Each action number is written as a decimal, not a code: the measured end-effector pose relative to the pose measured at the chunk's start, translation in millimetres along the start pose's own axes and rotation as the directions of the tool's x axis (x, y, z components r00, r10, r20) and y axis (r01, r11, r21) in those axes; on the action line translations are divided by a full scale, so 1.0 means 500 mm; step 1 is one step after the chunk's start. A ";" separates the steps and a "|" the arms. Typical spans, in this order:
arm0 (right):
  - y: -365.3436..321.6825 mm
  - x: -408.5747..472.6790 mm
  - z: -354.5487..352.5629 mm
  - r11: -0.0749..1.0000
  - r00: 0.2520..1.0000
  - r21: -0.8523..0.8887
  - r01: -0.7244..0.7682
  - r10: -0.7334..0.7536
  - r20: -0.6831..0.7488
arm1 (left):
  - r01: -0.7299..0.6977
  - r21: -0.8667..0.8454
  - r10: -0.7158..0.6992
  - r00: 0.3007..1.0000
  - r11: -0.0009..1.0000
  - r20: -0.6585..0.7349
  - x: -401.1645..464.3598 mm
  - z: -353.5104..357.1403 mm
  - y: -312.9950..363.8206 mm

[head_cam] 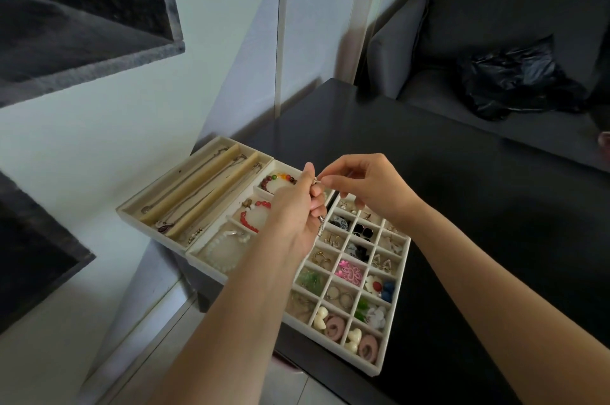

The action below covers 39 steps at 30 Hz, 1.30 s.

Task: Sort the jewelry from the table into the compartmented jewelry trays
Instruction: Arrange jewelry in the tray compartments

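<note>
Three trays stand side by side on the dark tabletop (462, 193). At the far left is the necklace tray (138, 206), with three long channels and thin chains lying in them. Next is the bracelet tray (198, 254); I count three bead bracelets in it, one of mixed dark beads (277, 180), one red (252, 216) and one white (221, 247). To the right is the grid tray (392, 342), three columns wide, and most of its visible cells already hold earrings or small charms; the upper cells are partly hidden.

Above the trays, the left hand (297, 209) has its grip curled around a small metal piece (319, 206), whose end hangs below the fingers. The right hand (366, 186) pinches the upper end of the same piece between thumb and fingertips. So the piece is in the air, over the border between the bracelet tray and the grid tray.

I think the person is opening or straightening it before putting it away. To do this well, one hand should hold steady while the other works gently, so the thin links do not knot. It is better to keep the piece low over the trays, so that it falls inside if it slips. Which compartment it belongs to, I cannot tell.
</note>
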State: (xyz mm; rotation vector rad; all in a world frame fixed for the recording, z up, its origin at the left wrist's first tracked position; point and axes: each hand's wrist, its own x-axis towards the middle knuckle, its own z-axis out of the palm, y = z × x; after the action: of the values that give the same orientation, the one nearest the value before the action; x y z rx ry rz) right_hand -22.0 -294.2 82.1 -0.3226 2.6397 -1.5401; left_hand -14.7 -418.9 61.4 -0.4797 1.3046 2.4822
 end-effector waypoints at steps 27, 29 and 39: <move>0.093 0.027 -0.029 0.960 0.949 -0.058 -0.276 0.262 -0.174 | 0.051 -0.207 -0.045 0.998 0.977 0.033 0.001 0.008 0.011; 0.110 0.033 -0.024 0.945 0.950 -0.144 -0.293 0.271 -0.155 | 0.049 -0.209 -0.040 0.998 0.977 0.047 0.004 0.007 0.011; 0.151 0.055 0.005 0.878 0.972 -0.420 -0.232 0.188 -0.142 | 0.055 -0.205 -0.037 0.995 0.977 0.089 0.005 0.010 0.009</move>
State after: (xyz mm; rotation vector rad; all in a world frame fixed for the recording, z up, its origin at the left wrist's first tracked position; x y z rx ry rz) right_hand -59.1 -266.4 16.5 0.0257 2.9585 -0.9141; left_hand -19.8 -416.9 66.5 -0.4400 0.9960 2.5825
